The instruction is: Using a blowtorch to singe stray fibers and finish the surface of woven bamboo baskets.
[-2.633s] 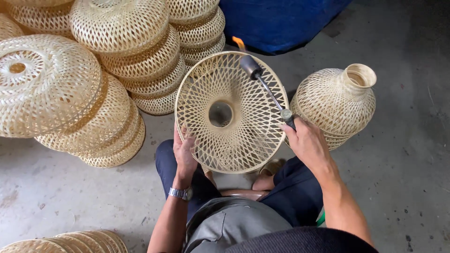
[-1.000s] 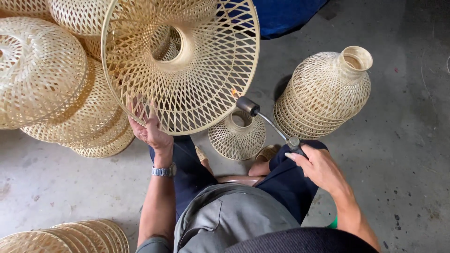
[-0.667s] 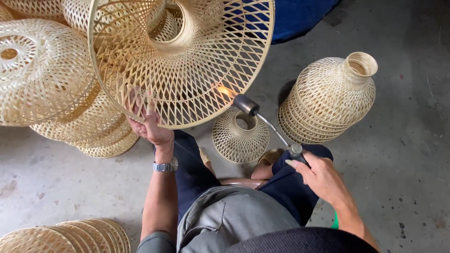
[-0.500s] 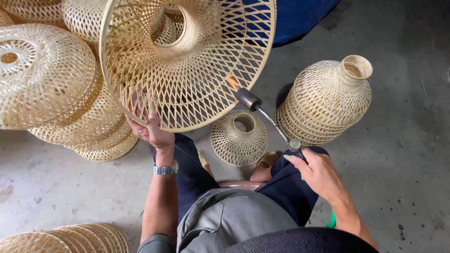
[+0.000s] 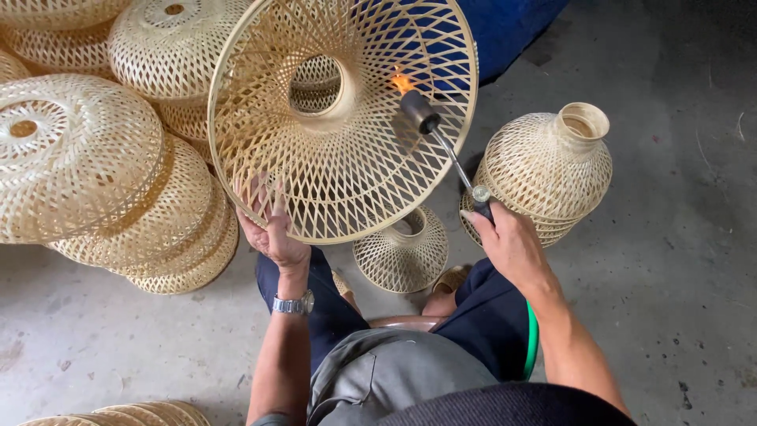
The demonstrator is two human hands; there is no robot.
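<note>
The left hand (image 5: 272, 229) grips the lower rim of a large, round, open-weave bamboo lampshade (image 5: 339, 118), with the fingers spread up behind the lattice and showing through it, and the thumb on the near side. A silver wristwatch (image 5: 293, 304) sits on that wrist. The lampshade is held up off the floor, tilted so its hollow inside faces the camera, with its short woven collar and round central hole near the middle.

The right hand (image 5: 509, 244) is closed around the handle of a slim metal gas torch (image 5: 441, 150), just right of the lampshade's lower rim. The torch's thin tube runs up and left to a dark nozzle that overlaps the lampshade's right half, and a small orange flame (image 5: 402, 81) burns at its tip against the weave.

Below the lampshade, between the person's knees, a small woven bamboo cone with a collar (image 5: 402, 252) stands on the grey concrete floor (image 5: 670, 260). To the right of the lampshade stands a bulbous woven bamboo vase-shaped shade (image 5: 548, 170), just behind the right hand. To the left of the lampshade lie stacks of dome-shaped woven bamboo shades (image 5: 102, 173). Behind the lampshade's upper right edge is a blue tarpaulin (image 5: 512, 28).
</note>
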